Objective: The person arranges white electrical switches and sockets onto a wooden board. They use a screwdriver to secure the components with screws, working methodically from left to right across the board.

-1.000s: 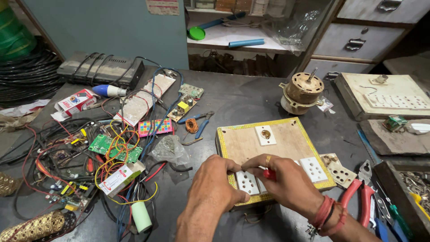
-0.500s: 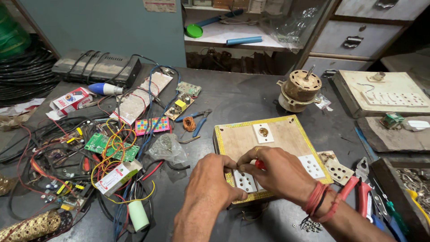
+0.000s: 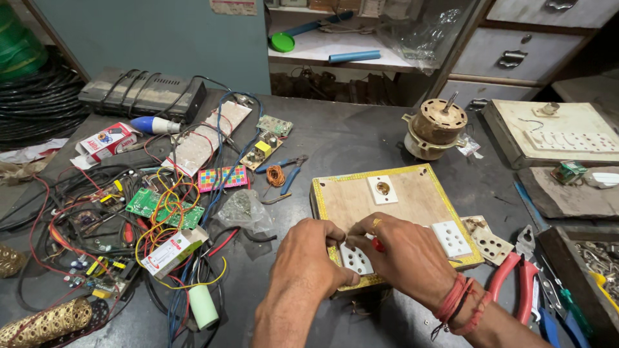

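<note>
A square wooden board [image 3: 393,206] with a yellow edge lies on the dark workbench. At its near corner sits a white socket plate [image 3: 356,260]. My left hand [image 3: 308,259] pinches that plate at its left side. My right hand [image 3: 401,254] grips a small red-handled tool [image 3: 377,245], its tip at the plate's top edge. A second white socket plate [image 3: 451,238] lies at the board's right edge and a small white round-holed fitting [image 3: 382,189] sits near its far side.
Red-handled pliers [image 3: 516,278] lie right of my wrist beside an open tool tray [image 3: 580,283]. A small motor [image 3: 436,129] stands behind the board. Tangled wires and circuit boards [image 3: 155,206] cover the left. Blue-handled pliers [image 3: 287,174] lie mid-table.
Both hands have stayed on the near socket plate; the right hand's fingers shifted slightly with the red-handled tool. The view has tilted a little.
</note>
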